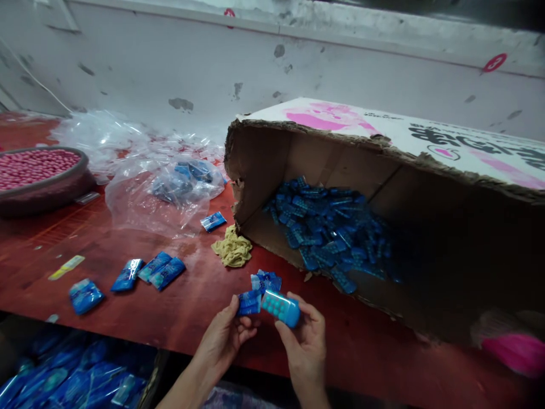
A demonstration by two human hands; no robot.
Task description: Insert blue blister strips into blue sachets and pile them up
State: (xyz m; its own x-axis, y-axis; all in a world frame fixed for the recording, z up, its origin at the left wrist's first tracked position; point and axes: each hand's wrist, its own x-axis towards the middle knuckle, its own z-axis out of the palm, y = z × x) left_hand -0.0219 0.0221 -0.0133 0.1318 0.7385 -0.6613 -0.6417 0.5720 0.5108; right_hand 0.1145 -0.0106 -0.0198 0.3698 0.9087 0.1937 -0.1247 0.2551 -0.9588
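both hands hold their grip just above the desk [179,307] edge: left hand [223,341] pinches a blue sachet [249,303], right hand [304,346] grasps a blue capsule-shaped case [281,308] touching it. better to keep the two pressed together, steady over the desk, clear of the cardboard box [383,227] on the right.

Red sticker [494,62] on wall: "3"; box [426,142] print unreadable.

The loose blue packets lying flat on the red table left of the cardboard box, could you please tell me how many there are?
5. One far left, three side by side, one beside the clear plastic bag. More may be hidden in the bag; those in the hands and box are not counted.
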